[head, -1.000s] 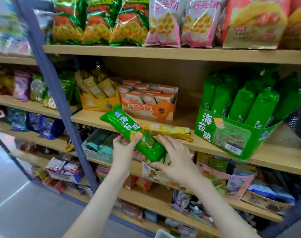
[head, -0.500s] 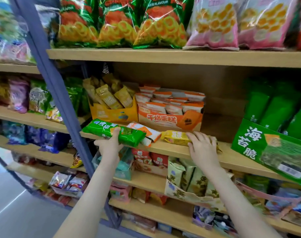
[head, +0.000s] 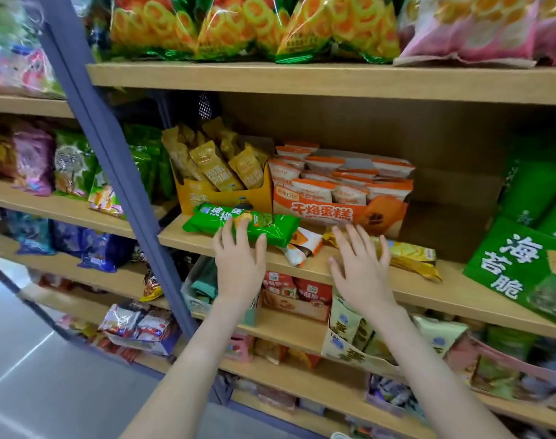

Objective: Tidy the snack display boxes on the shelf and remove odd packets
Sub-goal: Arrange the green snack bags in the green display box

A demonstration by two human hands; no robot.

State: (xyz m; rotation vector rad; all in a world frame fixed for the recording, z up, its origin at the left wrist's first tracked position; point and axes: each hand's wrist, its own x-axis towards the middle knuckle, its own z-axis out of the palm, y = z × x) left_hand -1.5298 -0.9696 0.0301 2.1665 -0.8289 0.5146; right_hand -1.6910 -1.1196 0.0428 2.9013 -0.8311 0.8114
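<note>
Green display box (head: 517, 267), the largest of 3 on my shelf (head: 454, 286), sits at the far right. The frame cuts part of it off, its printed front slants toward me, and tall green bags (head: 536, 191) stand in it. Well to its left, across a bare stretch of board, the orange display box (head: 327, 213) holds rows of white-and-orange packets (head: 314, 190) upright. Right against its left side is the smaller yellow display box (head: 226, 198), with gold packets (head: 213, 166) leaning at different angles (a few poke well above the rim).

In front of those 2 boxes, 3 loose packets lie flat on the board. The green packet (head: 270, 223) is the longest, lying crosswise before the yellow box and the orange box's left end. The yellow packet (head: 409, 255) lies before the orange box's right end, angled toward the shelf edge. The loose white-and-orange packet (head: 302, 248) lies between them, its upper end tucked under the green one.

My left hand (head: 238, 264) has its fingers straight and laid against the green packet, thumb at the near edge. My right hand (head: 359, 267) has its fingers spread apart over the yellow packet's left end. I cannot tell whether it touches.
</note>
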